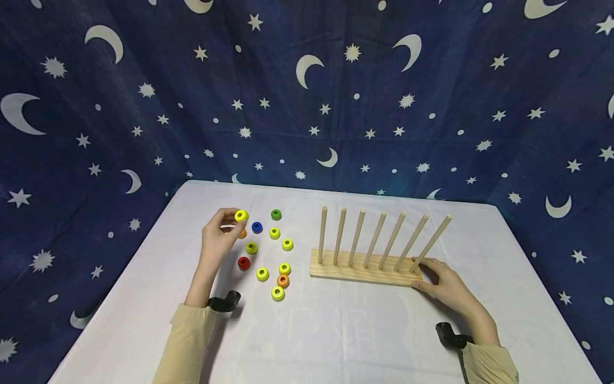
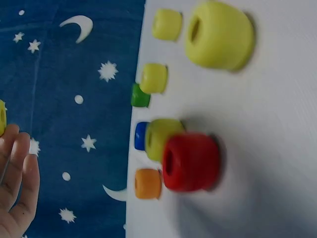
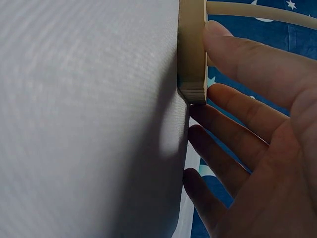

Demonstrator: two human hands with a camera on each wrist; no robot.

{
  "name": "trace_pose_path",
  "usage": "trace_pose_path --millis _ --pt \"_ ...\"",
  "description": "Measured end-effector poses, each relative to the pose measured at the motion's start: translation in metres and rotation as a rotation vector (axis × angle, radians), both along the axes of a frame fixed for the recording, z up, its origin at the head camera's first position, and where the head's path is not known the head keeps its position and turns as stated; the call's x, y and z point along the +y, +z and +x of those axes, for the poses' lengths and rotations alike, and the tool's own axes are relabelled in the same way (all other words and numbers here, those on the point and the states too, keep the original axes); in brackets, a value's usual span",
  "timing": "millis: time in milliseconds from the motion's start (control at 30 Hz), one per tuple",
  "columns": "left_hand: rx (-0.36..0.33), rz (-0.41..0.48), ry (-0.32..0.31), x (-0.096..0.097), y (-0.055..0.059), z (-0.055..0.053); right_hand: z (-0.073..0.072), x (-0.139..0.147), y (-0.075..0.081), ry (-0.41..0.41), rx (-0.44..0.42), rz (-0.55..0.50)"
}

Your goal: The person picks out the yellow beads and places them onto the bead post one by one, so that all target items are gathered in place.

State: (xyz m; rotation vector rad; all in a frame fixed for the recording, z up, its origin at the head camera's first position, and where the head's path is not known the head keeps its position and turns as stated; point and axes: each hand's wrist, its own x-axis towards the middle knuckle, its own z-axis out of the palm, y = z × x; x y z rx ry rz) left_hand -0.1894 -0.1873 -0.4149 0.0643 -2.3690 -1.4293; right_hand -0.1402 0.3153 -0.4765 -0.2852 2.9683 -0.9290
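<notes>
My left hand (image 1: 218, 237) pinches a yellow bead (image 1: 241, 215) between thumb and fingers, raised over the table's left side. In the left wrist view, just an edge of this bead (image 2: 2, 118) shows by the fingertips. An orange bead (image 1: 242, 233) lies partly hidden beneath that hand, and a blue bead (image 1: 257, 228) sits beside it. My right hand (image 1: 443, 285) holds the right end of a wooden peg rack (image 1: 366, 274), thumb at the front edge and fingers at the far side. Its several upright pegs carry no beads.
Loose beads lie between the left hand and the rack: several yellow ones, a red bead (image 1: 243, 263), a green bead (image 1: 276, 214) and another orange bead (image 1: 283, 281). A white cloth covers the table (image 1: 336, 341). Behind hangs a dark blue curtain (image 1: 278, 106) with moons and stars.
</notes>
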Motion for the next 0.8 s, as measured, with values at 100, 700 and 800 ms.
trace_pose_path --millis 100,700,800 --pt "0.011 0.036 -0.015 0.005 0.004 0.0 0.0 0.0 0.0 0.0 -0.002 0.002" --pt "0.067 0.115 -0.058 0.039 0.026 0.004 0.0 -0.002 0.002 -0.01 -0.021 0.019" --pt "0.074 0.13 -0.057 0.045 0.029 0.006 0.0 -0.001 0.001 -0.009 -0.018 0.027"
